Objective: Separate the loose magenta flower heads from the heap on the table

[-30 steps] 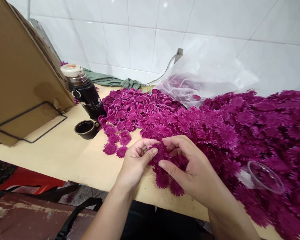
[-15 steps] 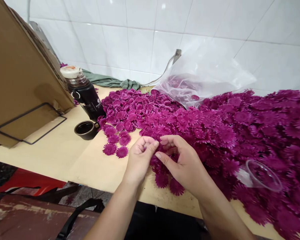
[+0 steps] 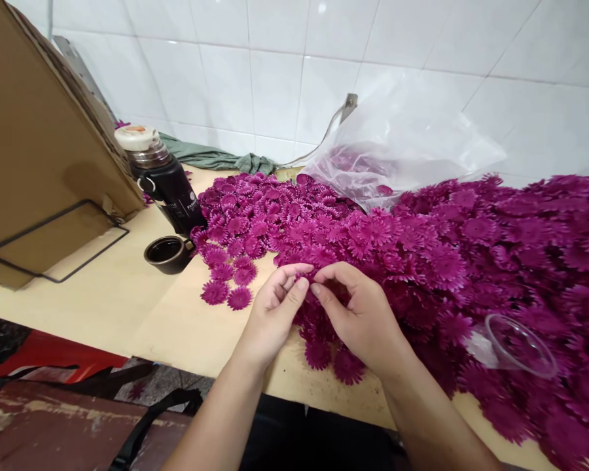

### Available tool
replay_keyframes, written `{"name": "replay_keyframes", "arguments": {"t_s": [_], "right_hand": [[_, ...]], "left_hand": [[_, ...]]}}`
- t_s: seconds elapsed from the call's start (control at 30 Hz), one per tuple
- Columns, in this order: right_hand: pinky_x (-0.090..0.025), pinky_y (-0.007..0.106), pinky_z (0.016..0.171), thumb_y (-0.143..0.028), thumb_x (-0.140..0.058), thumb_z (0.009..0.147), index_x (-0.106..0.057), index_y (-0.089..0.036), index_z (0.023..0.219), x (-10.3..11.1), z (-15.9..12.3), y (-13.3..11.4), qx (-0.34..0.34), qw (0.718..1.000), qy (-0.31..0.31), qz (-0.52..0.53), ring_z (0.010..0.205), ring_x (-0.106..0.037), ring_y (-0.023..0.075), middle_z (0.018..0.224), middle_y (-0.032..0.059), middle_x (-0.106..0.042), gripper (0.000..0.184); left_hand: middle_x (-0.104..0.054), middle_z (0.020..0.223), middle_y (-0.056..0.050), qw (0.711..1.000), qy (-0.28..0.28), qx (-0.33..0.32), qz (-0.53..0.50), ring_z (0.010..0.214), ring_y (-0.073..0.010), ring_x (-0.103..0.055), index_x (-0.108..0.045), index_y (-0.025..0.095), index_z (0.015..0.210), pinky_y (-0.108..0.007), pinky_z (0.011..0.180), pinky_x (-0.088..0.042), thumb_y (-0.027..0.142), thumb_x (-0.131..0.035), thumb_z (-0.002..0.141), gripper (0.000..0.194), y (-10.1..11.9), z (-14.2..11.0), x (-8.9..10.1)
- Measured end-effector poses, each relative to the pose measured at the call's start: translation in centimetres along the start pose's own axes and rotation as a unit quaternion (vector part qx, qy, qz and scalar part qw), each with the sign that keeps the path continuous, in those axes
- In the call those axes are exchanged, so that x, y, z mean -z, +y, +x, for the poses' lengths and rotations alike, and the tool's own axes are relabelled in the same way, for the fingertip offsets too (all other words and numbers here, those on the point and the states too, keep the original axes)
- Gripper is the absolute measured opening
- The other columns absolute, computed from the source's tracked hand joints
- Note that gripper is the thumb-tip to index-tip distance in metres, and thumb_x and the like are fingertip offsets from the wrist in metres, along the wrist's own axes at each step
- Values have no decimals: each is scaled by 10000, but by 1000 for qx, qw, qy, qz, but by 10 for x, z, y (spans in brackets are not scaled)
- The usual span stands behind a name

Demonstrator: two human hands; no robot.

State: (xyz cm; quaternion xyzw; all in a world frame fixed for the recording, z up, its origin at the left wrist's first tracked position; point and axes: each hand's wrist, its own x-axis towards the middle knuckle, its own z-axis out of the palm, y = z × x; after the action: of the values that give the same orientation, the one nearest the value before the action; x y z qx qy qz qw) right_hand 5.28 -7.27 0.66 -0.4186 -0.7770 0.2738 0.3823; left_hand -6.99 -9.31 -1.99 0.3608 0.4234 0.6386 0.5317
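Note:
Over the front edge of a heap of purple artificial flowers (image 3: 373,235), my two hands meet almost fingertip to fingertip. My left hand (image 3: 275,307) is closed, thumb and fingers pinching a small purple flower (image 3: 299,278) that is mostly covered by the fingers. My right hand (image 3: 356,307) is closed in a pinch too, thumb and index finger at the right side of the same flower. Just below the hands, loose flower heads (image 3: 317,353) lie on the table (image 3: 186,320).
A black thermos (image 3: 169,186) and a dark cup (image 3: 167,254) stand left of the flowers. Farther left is a cardboard box (image 3: 39,150) with a black wire frame (image 3: 91,252). A plastic bag (image 3: 402,150) rests behind the heap; a clear plastic cup (image 3: 520,347) lies on its right part.
The fingers of my right hand have closed from apart into a pinch beside my left fingertips. The left hand has shifted only slightly, and the view has moved a little.

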Motion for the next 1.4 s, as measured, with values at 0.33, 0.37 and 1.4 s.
{"name": "replay_keyframes", "arguments": {"t_s": [0.33,0.37,1.4], "right_hand": [[-397,272,503,-165,-494,798,-465,-220,689,23,26,20,-29,947,294,-127,528,-471,130,601,-18,-504,125],[-383,264,479,-177,-509,795,-475,-219,701,28,28,20,-34,946,301,-115,502,-453,123,587,-27,-495,108],[-453,428,814,-168,-517,803,-586,-184,843,26,19,11,82,966,112,-217,865,-571,234,880,85,-631,81]], "left_hand": [[-473,565,55,999,21,-38,8,531,-72,-413,-653,178,966,-188,533,-347,276,-705,708,281,2,-9,13],[-498,578,48,999,21,-30,3,551,-80,-441,-649,177,976,-194,554,-365,299,-710,706,302,2,-10,14],[-666,641,-4,998,34,41,-28,611,-120,-597,-660,155,750,-228,624,-470,316,-724,656,198,-5,-6,13]]}}
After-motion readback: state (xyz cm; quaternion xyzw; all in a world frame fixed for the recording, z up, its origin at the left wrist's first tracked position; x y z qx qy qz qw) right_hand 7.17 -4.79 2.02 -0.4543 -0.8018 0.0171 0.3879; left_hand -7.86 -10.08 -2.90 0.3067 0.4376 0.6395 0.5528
